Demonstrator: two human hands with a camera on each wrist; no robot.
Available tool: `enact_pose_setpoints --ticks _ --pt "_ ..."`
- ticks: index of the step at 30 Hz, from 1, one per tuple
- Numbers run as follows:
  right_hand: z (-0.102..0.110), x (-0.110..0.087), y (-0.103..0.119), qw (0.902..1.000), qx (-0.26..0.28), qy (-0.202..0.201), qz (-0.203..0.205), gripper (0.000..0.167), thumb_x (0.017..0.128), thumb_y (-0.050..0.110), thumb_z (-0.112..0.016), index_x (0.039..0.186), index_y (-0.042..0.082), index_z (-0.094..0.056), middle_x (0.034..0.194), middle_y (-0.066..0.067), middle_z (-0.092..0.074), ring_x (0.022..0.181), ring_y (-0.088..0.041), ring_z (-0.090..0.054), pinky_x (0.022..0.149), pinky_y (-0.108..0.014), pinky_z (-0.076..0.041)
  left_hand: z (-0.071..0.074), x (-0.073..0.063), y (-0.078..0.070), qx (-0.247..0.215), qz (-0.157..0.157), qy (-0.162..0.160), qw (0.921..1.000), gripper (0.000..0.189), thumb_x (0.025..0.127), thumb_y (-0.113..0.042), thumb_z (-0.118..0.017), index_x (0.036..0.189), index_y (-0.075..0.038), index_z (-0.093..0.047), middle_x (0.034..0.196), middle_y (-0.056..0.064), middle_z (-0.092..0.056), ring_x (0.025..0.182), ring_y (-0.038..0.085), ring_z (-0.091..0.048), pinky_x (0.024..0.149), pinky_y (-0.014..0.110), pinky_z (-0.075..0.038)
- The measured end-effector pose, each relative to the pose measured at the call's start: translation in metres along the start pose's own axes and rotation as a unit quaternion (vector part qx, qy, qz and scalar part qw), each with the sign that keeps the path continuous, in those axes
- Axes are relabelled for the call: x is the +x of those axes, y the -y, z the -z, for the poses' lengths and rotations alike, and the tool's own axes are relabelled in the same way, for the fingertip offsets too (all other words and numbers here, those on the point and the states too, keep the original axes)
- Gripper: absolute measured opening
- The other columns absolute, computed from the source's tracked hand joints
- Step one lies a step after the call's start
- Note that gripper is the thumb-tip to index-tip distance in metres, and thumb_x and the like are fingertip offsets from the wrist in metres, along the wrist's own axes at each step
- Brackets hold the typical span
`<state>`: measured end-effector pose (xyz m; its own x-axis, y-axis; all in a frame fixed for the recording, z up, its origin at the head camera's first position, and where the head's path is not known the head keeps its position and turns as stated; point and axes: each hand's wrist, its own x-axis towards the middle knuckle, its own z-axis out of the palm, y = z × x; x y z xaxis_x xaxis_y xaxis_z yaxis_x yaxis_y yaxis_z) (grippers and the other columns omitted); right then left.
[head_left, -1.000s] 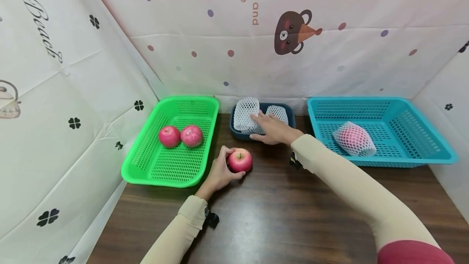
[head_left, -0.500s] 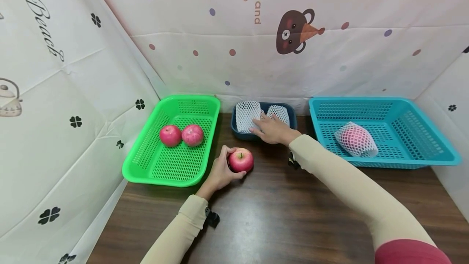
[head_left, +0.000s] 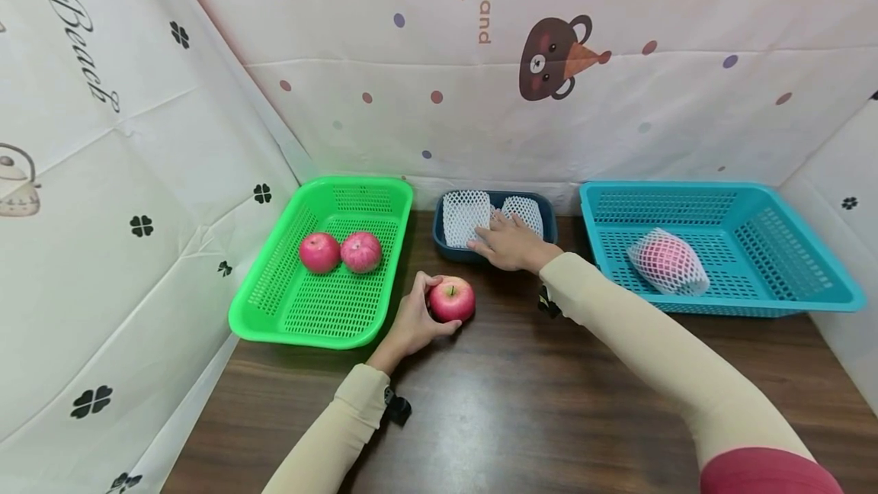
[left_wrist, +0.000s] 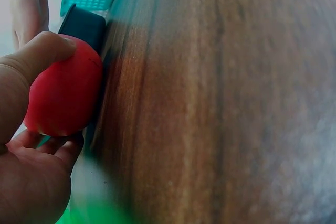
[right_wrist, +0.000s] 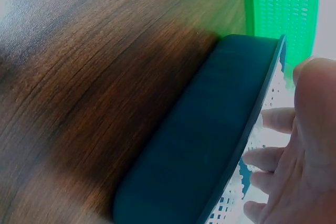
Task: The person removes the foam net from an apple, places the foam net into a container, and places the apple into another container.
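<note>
On the brown table, my left hand (head_left: pixel 413 319) holds a red apple (head_left: pixel 456 299) with thumb and fingers around its sides. The left wrist view shows the thumb over the apple (left_wrist: pixel 65 90) and fingertips beneath it. Behind it stands a small dark blue basket (head_left: pixel 453 254) with white foam fruit nets. My right hand (head_left: pixel 513 244) is over this basket, its fingers loosely spread among the nets, between a left net (head_left: pixel 466 216) and a right net (head_left: pixel 527 212). In the right wrist view the fingertips reach past the basket wall (right_wrist: pixel 194 129); their contact with the nets is partly hidden.
A green basket (head_left: pixel 322 341) at the left holds two red apples (head_left: pixel 319 253). A light blue basket (head_left: pixel 748 301) at the right holds an apple in a foam net (head_left: pixel 668 261). A printed white cloth (head_left: pixel 343 128) hangs behind the baskets.
The left foam net, raised a second ago, has settled lower in the dark blue basket. My right hand's fingers have shifted slightly among the nets. My left hand stays on the apple.
</note>
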<state>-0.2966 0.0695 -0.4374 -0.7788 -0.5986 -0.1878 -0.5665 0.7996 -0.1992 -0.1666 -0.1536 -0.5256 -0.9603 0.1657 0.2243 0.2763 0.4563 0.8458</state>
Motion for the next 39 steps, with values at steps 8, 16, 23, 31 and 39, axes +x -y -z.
enact_pose_setpoints --ticks 8,16,23,31,39 --pt "-0.001 0.001 -0.001 0.9983 -0.012 -0.052 0.024 0.061 0.109 0.052 -0.038 0.153 0.011 -0.05 0.171 -0.018 -0.011 0.157 -0.04 -0.002 0.123 -0.061 -0.008 0.0 0.0 -0.001 -0.001 0.007 0.003 1.0 0.075 0.071 -0.008 -0.093 0.127 -0.005 -0.043 0.139 0.013 -0.061 0.126 0.02 -0.06 0.105 0.036 -0.049" --pt "-0.006 0.009 0.003 0.9959 0.004 -0.053 0.073 0.067 0.108 0.052 -0.042 0.156 0.006 -0.042 0.165 -0.016 -0.031 0.151 -0.039 -0.03 0.122 -0.055 -0.022 0.001 0.0 0.001 0.003 -0.003 -0.003 1.0 0.074 0.071 -0.009 -0.093 0.126 -0.006 -0.044 0.138 0.013 -0.062 0.124 0.022 -0.061 0.104 0.039 -0.05" --pt "-0.016 0.02 -0.004 0.9986 -0.003 0.001 0.053 0.069 0.107 0.06 -0.033 0.163 0.021 -0.031 0.169 -0.009 -0.023 0.154 -0.038 -0.02 0.123 -0.059 -0.013 0.001 0.001 -0.004 0.052 0.0 -0.003 0.9987 0.075 0.07 -0.014 -0.094 0.126 -0.006 -0.045 0.136 0.014 -0.064 0.121 0.025 -0.063 0.103 0.042 -0.05" --pt "-0.011 0.014 0.006 0.9991 -0.007 0.016 0.038 0.067 0.107 0.059 -0.033 0.161 0.019 -0.035 0.168 -0.013 -0.027 0.154 -0.039 -0.022 0.123 -0.06 -0.014 0.003 0.005 -0.029 0.131 -0.022 0.019 0.991 0.076 0.072 -0.013 -0.094 0.127 -0.002 -0.043 0.141 0.017 -0.059 0.119 0.031 -0.063 0.102 0.045 -0.051" --pt "-0.013 0.013 0.003 0.999 -0.003 0.018 0.042 0.07 0.106 0.061 -0.035 0.16 0.016 -0.037 0.167 -0.015 -0.028 0.153 -0.04 -0.023 0.123 -0.06 -0.014 0.01 0.011 -0.046 0.206 -0.031 0.049 0.9769 0.079 0.069 -0.016 -0.097 0.127 -0.003 -0.046 0.119 0.018 -0.069 0.1 0.034 -0.069 0.09 0.045 -0.057"
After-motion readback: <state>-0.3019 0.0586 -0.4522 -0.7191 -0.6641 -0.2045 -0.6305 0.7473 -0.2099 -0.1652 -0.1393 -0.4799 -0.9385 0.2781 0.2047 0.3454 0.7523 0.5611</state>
